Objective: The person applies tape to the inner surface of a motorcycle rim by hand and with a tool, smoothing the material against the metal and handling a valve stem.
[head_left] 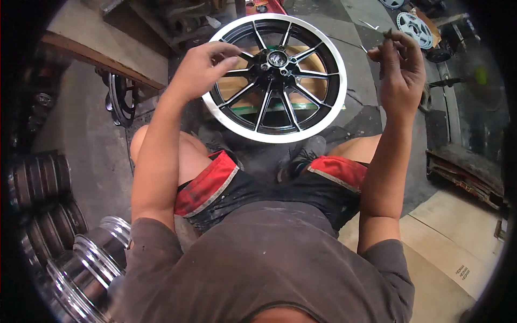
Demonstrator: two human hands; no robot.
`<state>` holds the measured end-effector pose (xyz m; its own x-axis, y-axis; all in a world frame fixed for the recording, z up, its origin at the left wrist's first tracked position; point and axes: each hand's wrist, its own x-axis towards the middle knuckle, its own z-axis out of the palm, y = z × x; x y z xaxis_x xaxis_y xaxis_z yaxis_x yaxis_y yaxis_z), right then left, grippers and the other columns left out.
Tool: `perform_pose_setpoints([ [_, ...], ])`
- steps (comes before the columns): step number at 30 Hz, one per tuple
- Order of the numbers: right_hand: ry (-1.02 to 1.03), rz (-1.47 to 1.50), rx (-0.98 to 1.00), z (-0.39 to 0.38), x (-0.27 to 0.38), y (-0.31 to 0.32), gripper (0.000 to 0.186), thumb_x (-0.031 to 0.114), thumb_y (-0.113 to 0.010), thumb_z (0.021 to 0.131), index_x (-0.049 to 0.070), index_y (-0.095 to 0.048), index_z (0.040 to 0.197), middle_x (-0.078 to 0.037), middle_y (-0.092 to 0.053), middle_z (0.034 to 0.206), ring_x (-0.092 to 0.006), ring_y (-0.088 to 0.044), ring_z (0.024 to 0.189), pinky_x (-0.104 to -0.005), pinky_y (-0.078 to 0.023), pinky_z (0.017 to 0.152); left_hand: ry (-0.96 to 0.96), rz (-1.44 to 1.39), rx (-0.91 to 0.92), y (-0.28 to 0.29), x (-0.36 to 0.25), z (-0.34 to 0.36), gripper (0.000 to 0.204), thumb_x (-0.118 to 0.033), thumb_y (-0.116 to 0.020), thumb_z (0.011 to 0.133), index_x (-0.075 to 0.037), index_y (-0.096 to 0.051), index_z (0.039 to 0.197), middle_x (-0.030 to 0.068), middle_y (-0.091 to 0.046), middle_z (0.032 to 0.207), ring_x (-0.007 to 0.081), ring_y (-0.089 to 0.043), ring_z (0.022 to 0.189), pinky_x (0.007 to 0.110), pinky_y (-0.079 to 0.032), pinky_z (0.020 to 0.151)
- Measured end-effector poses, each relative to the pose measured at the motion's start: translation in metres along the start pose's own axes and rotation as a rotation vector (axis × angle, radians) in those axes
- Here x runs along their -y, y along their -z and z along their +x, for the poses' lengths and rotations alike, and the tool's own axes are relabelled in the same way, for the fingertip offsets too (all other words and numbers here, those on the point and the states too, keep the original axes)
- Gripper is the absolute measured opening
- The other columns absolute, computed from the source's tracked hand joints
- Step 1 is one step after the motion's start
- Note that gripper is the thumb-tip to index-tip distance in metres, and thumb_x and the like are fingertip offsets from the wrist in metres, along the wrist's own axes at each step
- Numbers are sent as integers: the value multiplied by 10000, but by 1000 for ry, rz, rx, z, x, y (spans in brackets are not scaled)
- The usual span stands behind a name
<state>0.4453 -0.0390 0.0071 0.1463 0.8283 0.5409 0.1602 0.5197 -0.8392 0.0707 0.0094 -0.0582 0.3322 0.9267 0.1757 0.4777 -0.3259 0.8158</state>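
A black spoked wheel (pixel 273 101) with a bright silver rim and silver-edged spokes lies flat in front of my knees. Over its upper left edge is my left hand (pixel 202 69), fingers apart and holding nothing; I cannot tell whether it touches the rim. My right hand (pixel 401 67) is raised to the right of the wheel, apart from it. Its fingers are pinched on a thin piece with a light, pointed tip (pixel 364 49); the rest is hidden by the fingers. The wheel's round hub (pixel 277 58) shows a shiny centre.
Chrome rims (pixel 89 258) and dark wheels (pixel 40 183) are stacked at the lower left. A wooden bench (pixel 102 62) juts in at the upper left. A grey wheel-shaped disc (pixel 414 29) lies at the upper right, cardboard (pixel 441 247) at the lower right. Something tan (pixel 250 102) is under the wheel.
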Motion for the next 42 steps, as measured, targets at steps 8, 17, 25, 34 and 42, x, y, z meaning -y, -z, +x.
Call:
perform_pose_setpoints([
  [8, -163, -375, 400, -21, 14, -56, 146, 52, -715, 1020, -26, -728, 1142, -46, -742, 995, -117, -688, 949, -273, -542, 853, -175, -103, 187, -38, -5, -6, 275, -229, -770, 971, -17, -777, 1146, 141, -790, 1042, 217, -742, 919, 358, -584, 838],
  [17, -122, -380, 458, -64, -64, -66, 186, 6, -770, 929, 43, -755, 1110, -142, -721, 983, -275, -718, 851, -377, -560, 770, -9, 42, 334, -69, -16, -6, 251, -256, -741, 1009, -21, -784, 1087, 129, -756, 891, 213, -691, 769, 369, -535, 741],
  [25, 94, -890, 435, -92, -130, -57, 113, 178, -810, 862, 141, -761, 957, -34, -743, 951, -262, -713, 833, -425, -472, 759, -56, 311, 457, -87, 31, -23, 377, -264, -695, 995, -46, -723, 1300, 172, -734, 1088, 367, -706, 1077, 458, -555, 938],
  [34, 103, -956, 446, -105, -145, -76, 93, 218, -783, 875, 146, -740, 915, -16, -742, 916, -258, -711, 815, -404, -490, 744, -62, 532, 578, -110, 19, -32, 869, -438, -719, 986, -42, -332, 1656, 193, -600, 1352, 415, -654, 1198, 510, -547, 998],
  [42, 127, -990, 423, -103, -143, -85, 117, 240, -781, 878, 143, -718, 863, -30, -735, 852, -274, -706, 752, -410, -474, 745, -37, 530, 588, -112, 18, -33, 947, -457, -714, 987, -41, -237, 1691, 219, -598, 1320, 429, -662, 1169, 515, -544, 1002],
])
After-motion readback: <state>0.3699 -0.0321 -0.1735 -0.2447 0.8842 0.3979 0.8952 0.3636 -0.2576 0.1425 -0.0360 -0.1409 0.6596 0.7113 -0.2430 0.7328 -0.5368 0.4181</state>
